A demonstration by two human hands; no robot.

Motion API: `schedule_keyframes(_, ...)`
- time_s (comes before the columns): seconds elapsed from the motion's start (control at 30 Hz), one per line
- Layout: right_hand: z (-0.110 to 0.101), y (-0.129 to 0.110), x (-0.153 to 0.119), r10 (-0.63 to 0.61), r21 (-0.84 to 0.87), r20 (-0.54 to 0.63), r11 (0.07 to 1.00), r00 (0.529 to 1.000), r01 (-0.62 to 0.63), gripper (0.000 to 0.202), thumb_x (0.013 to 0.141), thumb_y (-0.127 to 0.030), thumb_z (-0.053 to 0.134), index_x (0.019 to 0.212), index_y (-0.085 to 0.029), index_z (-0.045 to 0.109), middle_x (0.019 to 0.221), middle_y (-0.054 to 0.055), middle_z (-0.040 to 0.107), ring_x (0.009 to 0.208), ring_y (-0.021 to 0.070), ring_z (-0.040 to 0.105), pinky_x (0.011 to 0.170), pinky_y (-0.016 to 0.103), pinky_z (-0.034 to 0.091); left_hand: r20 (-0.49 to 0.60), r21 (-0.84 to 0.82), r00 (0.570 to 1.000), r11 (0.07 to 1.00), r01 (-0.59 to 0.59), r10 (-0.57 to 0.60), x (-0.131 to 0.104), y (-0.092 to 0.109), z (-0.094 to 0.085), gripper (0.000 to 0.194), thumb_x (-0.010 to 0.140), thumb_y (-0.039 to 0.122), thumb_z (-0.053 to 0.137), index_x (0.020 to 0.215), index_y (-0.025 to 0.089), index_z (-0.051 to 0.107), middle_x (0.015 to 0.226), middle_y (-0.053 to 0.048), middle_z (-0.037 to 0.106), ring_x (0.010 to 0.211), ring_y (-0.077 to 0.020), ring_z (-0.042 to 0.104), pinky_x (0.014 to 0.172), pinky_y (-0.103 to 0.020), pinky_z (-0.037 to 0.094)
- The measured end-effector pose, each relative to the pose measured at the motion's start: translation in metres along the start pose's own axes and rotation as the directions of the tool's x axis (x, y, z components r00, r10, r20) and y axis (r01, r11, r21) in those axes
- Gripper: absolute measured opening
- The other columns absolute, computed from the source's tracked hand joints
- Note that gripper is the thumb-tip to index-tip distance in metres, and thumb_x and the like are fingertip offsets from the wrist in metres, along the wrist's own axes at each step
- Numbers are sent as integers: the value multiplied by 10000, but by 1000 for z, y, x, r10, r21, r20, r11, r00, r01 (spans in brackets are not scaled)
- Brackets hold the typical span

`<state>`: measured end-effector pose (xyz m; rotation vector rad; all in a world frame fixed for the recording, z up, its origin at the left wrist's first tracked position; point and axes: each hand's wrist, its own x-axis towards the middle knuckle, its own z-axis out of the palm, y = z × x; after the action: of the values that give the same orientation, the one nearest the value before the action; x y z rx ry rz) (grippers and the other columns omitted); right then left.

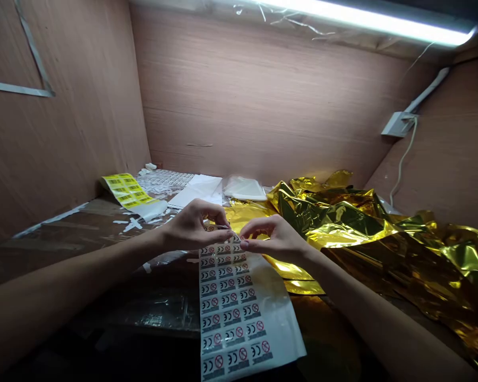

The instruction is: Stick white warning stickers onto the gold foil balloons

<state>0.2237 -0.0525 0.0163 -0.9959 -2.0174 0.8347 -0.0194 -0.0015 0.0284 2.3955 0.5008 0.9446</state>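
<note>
"White gloss shows beneath the left hand (195,225) and the right hand (279,241). How do the two stand?"

"Left: thumb and forefinger narrowed, pinching the upper end of the CE-label sheet (245,305). Right: thumb and fingers likewise narrowed on the sheet's upper right edge, just beside the left. Whether a single label is lifted between them is too small to tell."

"What could go wrong from here?"

"Three faults seem possible. An uneven pull at the pinched end could crease or tear the paper. Neither hand supports the lower end, so a loosened pinch could let the sheet slip. Any exposed adhesive might catch on the gold foil film (354,239), crumpled close to the right hand."

"And how does the sheet look?"

"Long and pale, with a slight sheen. Three columns of labels fill its left part, each bearing a black CE mark, a red barred circle and dark print; its right part is bare backing. It slopes from the hands toward the bottom of the view, its lower right corner free."

"What lies farther out?"

"Beyond the left hand, white scraps (133,225) lie scattered on the bench (91,225), near a yellow label sheet (129,190). Plain white paper (199,190) lies behind the hands."
</note>
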Motion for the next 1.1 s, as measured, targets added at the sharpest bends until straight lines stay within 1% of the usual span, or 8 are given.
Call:
schedule_keyframes(0.17, 2, 12, 3, 104, 223, -25, 970, 994, -96, 258, 781, -432, 834, 867, -190, 809, 852, 63, 782, 756, 174, 691, 729, 336, 545, 2, -13, 997, 997, 76, -76, 1, 1, 3, 259, 820, 351, 762, 770, 99, 733, 709, -58, 713, 645, -124, 602, 585, -227, 463)
schedule_keyframes(0.4, 8, 0, -1, -182, -127, -146, 978, 972, 164, 138, 915, -335, 711, 914, -209, 766, 1004, 66, 789, 932, 210, 728, 880, 392, 561, 160, -315, 952, 901, 299, -260, 6, -15, 1, 393, 781, 409, 799, 625, 122, 580, 554, 33, 521, 507, -70, 426, 487, -199, 313)
schedule_keyframes(0.53, 9, -4, -1, -242, -147, -277, 967, 930, 208, 139, 947, -332, 672, 946, -208, 734, 1019, 69, 783, 920, 198, 731, 865, 373, 571, 270, -518, 904, 741, 427, -332, 8, -29, -5, 343, 738, 350, 839, 655, 122, 597, 749, -62, 723, 632, -132, 620, 614, -241, 447)
schedule_keyframes(0.63, -5, 4, 2, -192, -60, -317, 981, 929, 182, 203, 971, -369, 637, 992, -181, 710, 1042, 94, 767, 909, 191, 722, 851, 358, 565, 391, -518, 883, 731, 444, -259, 8, -35, -21, 292, 727, 290, 847, 645, 130, 617, 1042, -153, 784, 939, -226, 718, 792, -296, 514)
schedule_keyframes(0.77, -30, 16, 5, -145, -262, -110, 959, 983, 113, 198, 1014, -353, 556, 1004, -184, 659, 995, 78, 746, 859, 169, 687, 814, 325, 525, 721, -406, 686, 744, 532, -98, 7, -32, -45, 261, 766, 303, 828, 674, 155, 633, 1074, -171, 783, 1090, -292, 699, 959, -383, 506)
schedule_keyframes(0.87, -36, 15, 9, -104, -571, 144, 803, 984, 168, 155, 1025, -291, 529, 974, -201, 645, 877, 33, 709, 744, 143, 602, 722, 284, 454, 816, -328, 574, 760, 562, -73, 7, -25, -50, 274, 806, 347, 800, 702, 170, 619, 1028, -148, 792, 1033, -281, 713, 955, -378, 508)
schedule_keyframes(0.97, -32, 6, 16, -83, -681, 306, 677, 948, 279, 178, 1036, -250, 508, 917, -202, 632, 857, 23, 669, 719, 138, 527, 691, 276, 395, 795, -318, 600, 779, 540, -92, 8, -22, -43, 317, 790, 393, 815, 697, 173, 608, 997, -126, 796, 959, -263, 724, 883, -338, 528)
schedule_keyframes(1.1, -23, -4, 25, -96, -710, 342, 626, 935, 324, 251, 1044, -210, 492, 823, -189, 610, 839, 25, 619, 735, 143, 495, 701, 284, 376, 719, -360, 689, 799, 482, -92, 9, -24, -34, 304, 774, 398, 830, 715, 168, 641, 1020, -140, 792, 1004, -279, 718, 843, -330, 539)
